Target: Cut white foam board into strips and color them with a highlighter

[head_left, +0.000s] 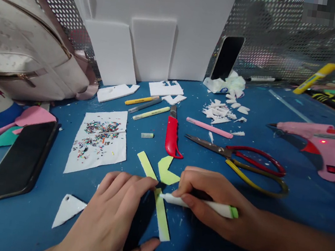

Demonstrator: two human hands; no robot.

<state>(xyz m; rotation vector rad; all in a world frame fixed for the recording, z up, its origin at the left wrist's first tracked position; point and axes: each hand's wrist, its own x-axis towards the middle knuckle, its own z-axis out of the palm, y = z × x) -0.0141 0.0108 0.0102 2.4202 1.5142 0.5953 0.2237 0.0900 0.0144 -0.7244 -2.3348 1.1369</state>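
My right hand (pixel 209 200) is closed around a white marker with a green end (pixel 206 206), its tip touching a long yellow-green foam strip (pixel 161 214) on the blue table. My left hand (pixel 117 214) lies on the table with fingers pressed on the strip, thumb near its lower end. A second, angled yellow-green foam piece (pixel 165 171) lies just above the marker tip.
Red utility knife (pixel 172 136), scissors (pixel 243 161), pink glue gun (pixel 323 143), several pens (pixel 149 108), a pink pen (pixel 209 128), white foam scraps (pixel 222 110), glitter on a white sheet (pixel 99 141), a dark phone (pixel 19 160), a white triangle piece (pixel 67 209), a bag (pixel 25 47), foam boards (pixel 153 48).
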